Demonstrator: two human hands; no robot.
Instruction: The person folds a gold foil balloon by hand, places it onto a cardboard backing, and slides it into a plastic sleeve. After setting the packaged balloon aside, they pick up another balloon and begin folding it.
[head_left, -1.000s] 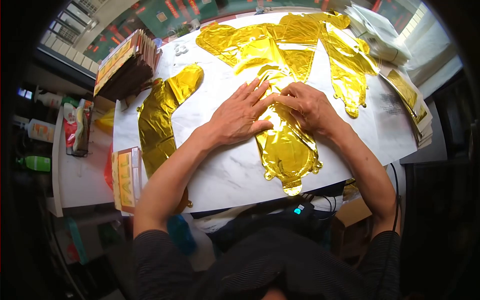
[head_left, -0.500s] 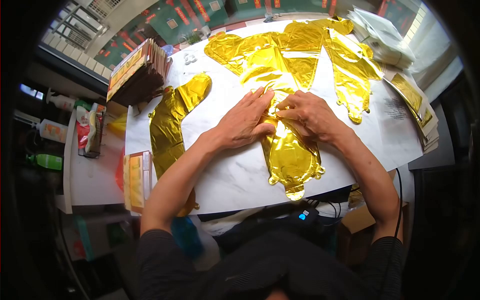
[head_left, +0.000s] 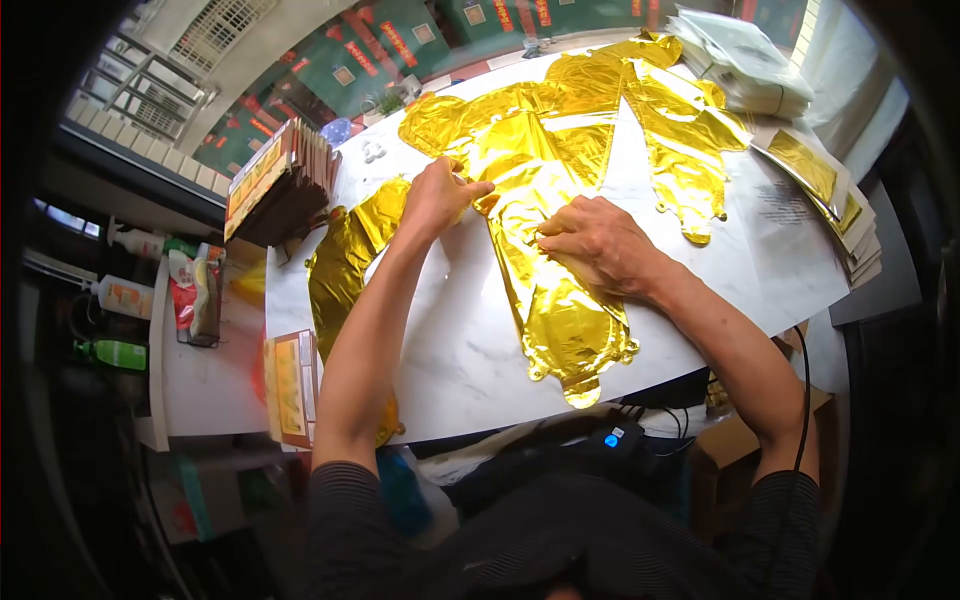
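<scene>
In the head view, I judge that I am in the step of handling and flattening the long gold foil (head_left: 575, 330), which lies on the white table (head_left: 450, 350) in front of me. My left hand (head_left: 436, 200) has thumb and forefinger nearly closed at the foil's left edge; if they pinch it, I cannot tell. My right hand (head_left: 610, 250) has its fingers bent and resting on the foil, not wide open; I cannot tell if a fold is between them. For me, the next move calls for a light pull at the edge, with the right hand steady.

I count one foil under my hands and one left foil (head_left: 345, 265) partly behind my forearm. The far foils (head_left: 540, 100) overlap, so I cannot count them. There is one card stack (head_left: 275, 190), one packet (head_left: 292, 390) and one bag pile (head_left: 745, 80).
</scene>
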